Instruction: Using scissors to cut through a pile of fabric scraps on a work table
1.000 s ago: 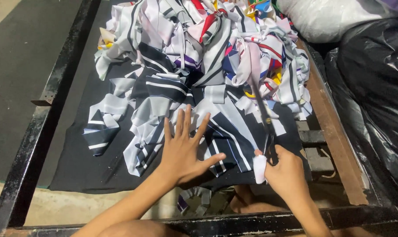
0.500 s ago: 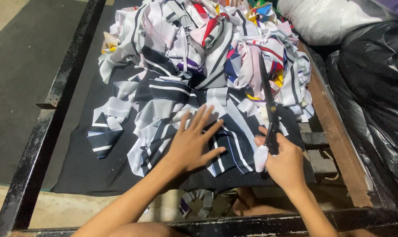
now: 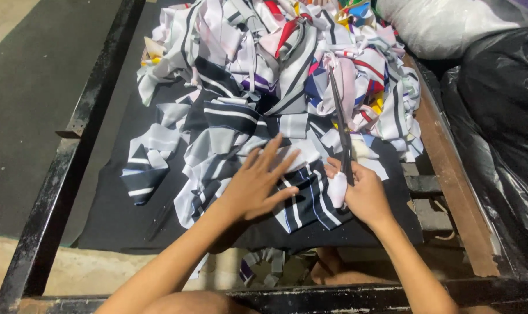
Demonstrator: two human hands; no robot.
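Fingers (image 3: 275, 152) of left hand (image 3: 253, 185) spread flat on striped cloth (image 3: 301, 200), right hand (image 3: 364, 195) just beside gripping scissors (image 3: 339, 125), blades pointing away.

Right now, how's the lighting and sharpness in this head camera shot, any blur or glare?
Head view: even, dim light, no strong shadows; the left hand and scissors look sharp, with no blur; soft sheen on the black plastic bag; the frame edges bend slightly.
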